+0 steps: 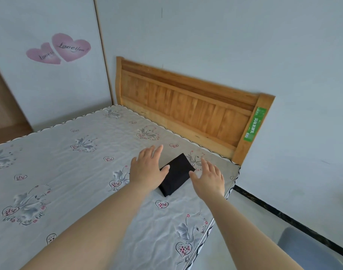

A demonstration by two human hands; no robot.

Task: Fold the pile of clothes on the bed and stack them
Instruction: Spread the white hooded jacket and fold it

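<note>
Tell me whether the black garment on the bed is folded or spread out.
Folded. The black garment lies as a small compact rectangle with a thick layered edge on the mattress.

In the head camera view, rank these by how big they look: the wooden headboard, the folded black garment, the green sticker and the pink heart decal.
1. wooden headboard
2. pink heart decal
3. folded black garment
4. green sticker

The decal and garment look close, and the garment lies nearer the camera, so their order is unsure.
</note>
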